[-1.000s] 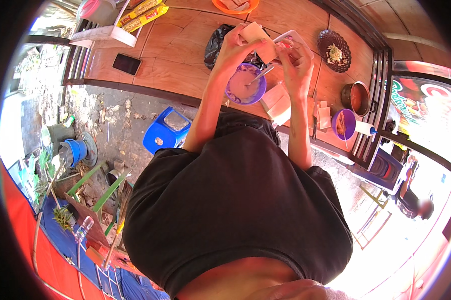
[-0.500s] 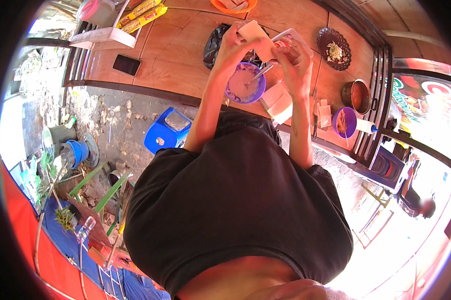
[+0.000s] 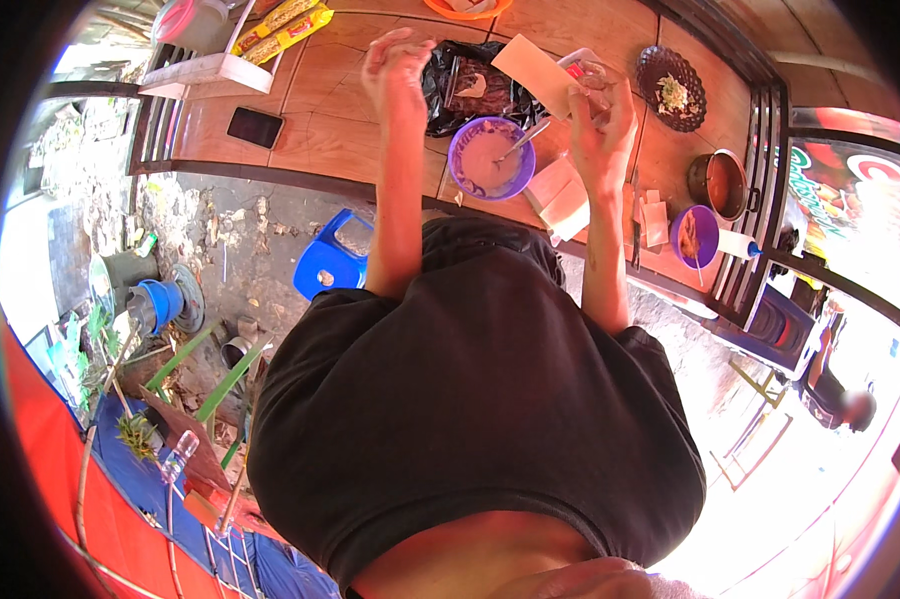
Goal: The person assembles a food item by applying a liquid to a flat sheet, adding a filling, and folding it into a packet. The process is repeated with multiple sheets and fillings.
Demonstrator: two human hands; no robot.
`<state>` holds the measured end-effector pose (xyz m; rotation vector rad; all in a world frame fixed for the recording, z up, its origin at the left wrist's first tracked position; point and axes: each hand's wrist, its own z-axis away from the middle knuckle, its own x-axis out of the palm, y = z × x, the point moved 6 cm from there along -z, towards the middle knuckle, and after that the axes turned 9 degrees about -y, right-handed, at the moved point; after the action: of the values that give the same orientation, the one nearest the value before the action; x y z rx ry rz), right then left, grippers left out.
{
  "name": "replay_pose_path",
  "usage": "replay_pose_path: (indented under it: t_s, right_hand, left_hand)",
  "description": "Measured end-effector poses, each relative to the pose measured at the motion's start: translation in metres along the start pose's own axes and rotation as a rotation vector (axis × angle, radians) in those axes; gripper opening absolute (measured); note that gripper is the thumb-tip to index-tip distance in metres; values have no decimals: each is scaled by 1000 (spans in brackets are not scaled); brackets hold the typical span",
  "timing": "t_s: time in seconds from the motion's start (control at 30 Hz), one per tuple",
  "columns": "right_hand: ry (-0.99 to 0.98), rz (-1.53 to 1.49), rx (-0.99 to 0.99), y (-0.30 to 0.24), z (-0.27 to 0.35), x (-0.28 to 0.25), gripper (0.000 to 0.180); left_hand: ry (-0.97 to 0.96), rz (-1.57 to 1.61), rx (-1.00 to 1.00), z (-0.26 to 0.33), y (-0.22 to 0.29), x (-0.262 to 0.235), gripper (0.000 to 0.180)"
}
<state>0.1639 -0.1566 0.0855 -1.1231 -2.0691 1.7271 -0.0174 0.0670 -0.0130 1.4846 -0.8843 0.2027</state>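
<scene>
My right hand (image 3: 602, 130) grips a thin, pale rectangular sheet (image 3: 530, 76) by one end, and the sheet juts out to the left over the table. Behind those fingers is a clear plastic wrapping (image 3: 592, 75) with something red in it; whether the hand holds it too, I cannot tell. Lifted to the left, my left hand (image 3: 398, 70) has loosely bent fingers, apart, with nothing in them. Between my arms stands a purple bowl (image 3: 525, 180) of thick pinkish mixture with a spoon (image 3: 530, 136) in it. Beside it lies a stack of pale sheets (image 3: 560, 195).
A black plastic bag (image 3: 440, 112) lies beyond the bowl. Rightward are a dark plate (image 3: 650, 72) of shredded food, a pot (image 3: 717, 185), a smaller purple bowl (image 3: 707, 232), a white bottle (image 3: 734, 244) and a knife (image 3: 637, 220). A phone (image 3: 255, 128) rests at left; a blue stool (image 3: 315, 272) stands below.
My left hand has let go of the pale sheet and moved left, away from it. The sheet stays in my right hand, which has shifted slightly right. The black bag is now more exposed.
</scene>
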Motion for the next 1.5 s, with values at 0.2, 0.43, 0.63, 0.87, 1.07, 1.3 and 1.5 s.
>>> replay_pose_path:
  t_s: [0.2,0.43,0.63,0.87,1.07,1.3,1.5]
  right_hand:
    - [-4,-216,16,10,0,6,25]
    - [24,-351,60,21,-17,44,28]
    - [-126,-475,176,38,1,61,33]
    - [-168,59,303,79,30,21,32]
    - [-193,-427,292,67,31,39,23]
    - [-80,-504,238,45,7,58,19]
    - [-68,-399,204,39,-3,60,20]
  left_hand:
    - [191,68,-222,2,6,-26,64]
    - [-320,103,-414,24,-25,52,59]
    - [-363,189,-288,24,-36,79,49]
    - [-219,232,-308,16,-28,63,45]
    - [-245,275,-397,24,-39,70,43]
    - [-285,293,-431,26,-41,80,43]
    - [-338,331,-473,23,-43,74,45]
